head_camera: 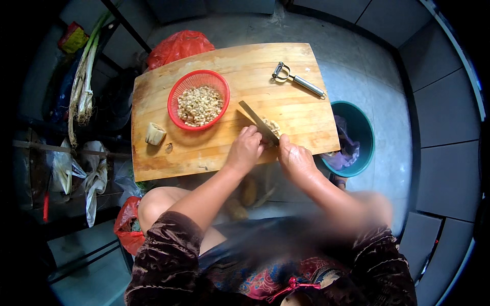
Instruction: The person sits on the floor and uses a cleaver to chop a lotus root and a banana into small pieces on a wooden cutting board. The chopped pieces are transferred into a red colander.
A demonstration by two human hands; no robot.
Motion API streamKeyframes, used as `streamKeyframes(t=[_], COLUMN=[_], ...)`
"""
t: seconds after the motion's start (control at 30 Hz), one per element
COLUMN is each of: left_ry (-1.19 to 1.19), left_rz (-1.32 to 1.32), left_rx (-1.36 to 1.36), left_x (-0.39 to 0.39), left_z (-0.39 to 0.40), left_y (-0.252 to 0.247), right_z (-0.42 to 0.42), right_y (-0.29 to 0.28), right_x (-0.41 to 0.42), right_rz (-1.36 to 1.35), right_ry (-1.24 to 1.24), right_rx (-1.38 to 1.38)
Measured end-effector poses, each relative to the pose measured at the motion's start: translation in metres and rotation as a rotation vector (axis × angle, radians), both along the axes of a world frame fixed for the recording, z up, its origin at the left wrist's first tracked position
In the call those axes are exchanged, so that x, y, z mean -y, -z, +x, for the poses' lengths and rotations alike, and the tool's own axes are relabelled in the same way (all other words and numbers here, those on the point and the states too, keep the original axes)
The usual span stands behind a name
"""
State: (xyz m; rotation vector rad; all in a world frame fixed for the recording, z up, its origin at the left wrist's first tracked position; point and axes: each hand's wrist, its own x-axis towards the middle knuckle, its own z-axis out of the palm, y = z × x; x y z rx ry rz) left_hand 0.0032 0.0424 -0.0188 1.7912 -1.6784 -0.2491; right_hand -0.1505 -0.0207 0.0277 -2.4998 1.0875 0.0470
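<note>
My right hand (296, 155) grips a kitchen knife (257, 119), its handle hidden in my fist and its blade slanting up to the left over the wooden cutting board (237, 147). Just left of the blade, my left hand (247, 145) has its fingers curled against a pale vegetable piece, mostly hidden by fingers and blade. Small diced bits (272, 126) lie on the board against the blade's right side. A red plastic colander (226, 111) holds pale diced vegetable (200, 105). Left of it lies a thick cut vegetable chunk (155, 134).
A metal Y-shaped peeler (306, 85) lies at the board's upper right. Beside the board's right edge stands a green bucket (367, 153) with a purple plastic bag (346, 155). Red bags (182, 46) sit behind. Leeks (86, 76) and plastic bags (95, 179) hang on the left.
</note>
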Motion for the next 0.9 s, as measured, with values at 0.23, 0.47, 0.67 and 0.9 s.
streamKeyframes(t=[0.23, 0.47, 0.67, 0.9], left_ry=[0.058, 0.063, 0.038, 0.029], left_rz=[-0.046, -0.045, -0.051, -0.037], left_rx=[-0.059, -0.06, -0.041, -0.031], left_x=[-0.005, -0.006, -0.004, -0.002], left_z=[0.001, 0.006, 0.005, 0.005], left_y=[-0.007, -0.002, 0.008, 0.009], right_z=[-0.006, -0.015, -0.024, -0.015], right_y=[0.002, -0.026, -0.03, -0.031], right_x=[0.007, -0.002, -0.007, -0.01], right_rz=[-0.007, -0.037, -0.015, 0.021], right_ry=[0.02, 0.003, -0.026, -0.024], right_rx=[0.102, 0.052, -0.007, -0.065])
